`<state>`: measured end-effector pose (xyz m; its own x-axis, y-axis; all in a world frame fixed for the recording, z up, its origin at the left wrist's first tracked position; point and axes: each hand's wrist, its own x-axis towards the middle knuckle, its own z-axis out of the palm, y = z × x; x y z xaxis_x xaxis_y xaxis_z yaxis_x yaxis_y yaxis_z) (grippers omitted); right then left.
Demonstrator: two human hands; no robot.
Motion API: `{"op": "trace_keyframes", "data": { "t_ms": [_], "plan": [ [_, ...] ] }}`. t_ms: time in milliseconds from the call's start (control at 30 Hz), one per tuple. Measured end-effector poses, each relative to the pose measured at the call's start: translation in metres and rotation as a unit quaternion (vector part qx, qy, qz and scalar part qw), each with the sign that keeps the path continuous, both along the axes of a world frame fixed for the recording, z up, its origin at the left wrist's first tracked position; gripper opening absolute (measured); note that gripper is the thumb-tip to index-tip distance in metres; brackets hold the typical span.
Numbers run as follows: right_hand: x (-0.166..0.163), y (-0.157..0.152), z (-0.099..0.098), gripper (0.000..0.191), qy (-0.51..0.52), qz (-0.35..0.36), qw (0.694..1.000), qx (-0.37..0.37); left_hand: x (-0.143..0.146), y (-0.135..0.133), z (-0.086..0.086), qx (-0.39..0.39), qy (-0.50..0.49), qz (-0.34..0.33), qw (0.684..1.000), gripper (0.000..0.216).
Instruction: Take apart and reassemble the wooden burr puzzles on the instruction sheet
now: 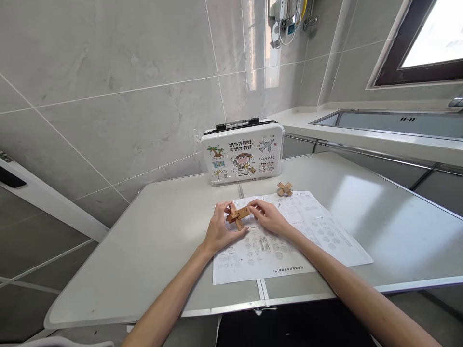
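A small wooden cross-shaped puzzle (238, 215) is held between both my hands, just above a printed instruction sheet (307, 231) on the grey table (152, 250). My left hand (219, 227) grips its left side with curled fingers. From the right, my right hand (266, 216) pinches the end of one wooden bar. A second assembled wooden puzzle (284, 188) lies on the sheet's far edge, beyond my right hand.
A white tin case with cartoon travel prints (243, 153) stands upright against the tiled wall at the table's back. A counter with a sink (390, 120) runs along the right. The table's front edge (260, 303) is near me.
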<state>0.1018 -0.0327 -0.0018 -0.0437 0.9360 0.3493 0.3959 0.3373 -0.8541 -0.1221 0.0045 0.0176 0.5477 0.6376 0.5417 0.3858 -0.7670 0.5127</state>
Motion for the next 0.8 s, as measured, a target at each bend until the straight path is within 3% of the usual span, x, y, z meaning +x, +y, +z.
{"op": "trace_keyframes", "data": {
  "t_ms": [100, 367, 533, 667, 800],
  "plan": [
    [0.0002, -0.0019, 0.0034, 0.043, 0.037, 0.033, 0.998, -0.044, 0.0002, 0.0002, -0.0014, 0.010, 0.019, 0.006, 1.000, 0.084],
    [-0.0014, -0.0053, 0.0063, 0.046, 0.075, 0.081, 0.991, -0.073, 0.0012, -0.0007, 0.0019, -0.018, -0.001, -0.021, 1.000, 0.087],
    [0.0006, -0.0051, 0.0101, 0.048, 0.105, 0.070, 0.990, -0.067, 0.0028, 0.0047, -0.0032, -0.155, -0.086, -0.025, 0.984, 0.112],
    [-0.0015, -0.0051, 0.0084, 0.048, 0.080, 0.056, 0.994, -0.048, 0.0024, 0.0077, -0.0065, -0.294, -0.117, -0.075, 0.945, 0.086],
    [-0.0051, -0.0062, 0.0055, 0.047, 0.048, 0.034, 0.998, -0.026, 0.0044, 0.0035, -0.0020, -0.348, -0.124, -0.078, 0.926, 0.074]
  ]
}}
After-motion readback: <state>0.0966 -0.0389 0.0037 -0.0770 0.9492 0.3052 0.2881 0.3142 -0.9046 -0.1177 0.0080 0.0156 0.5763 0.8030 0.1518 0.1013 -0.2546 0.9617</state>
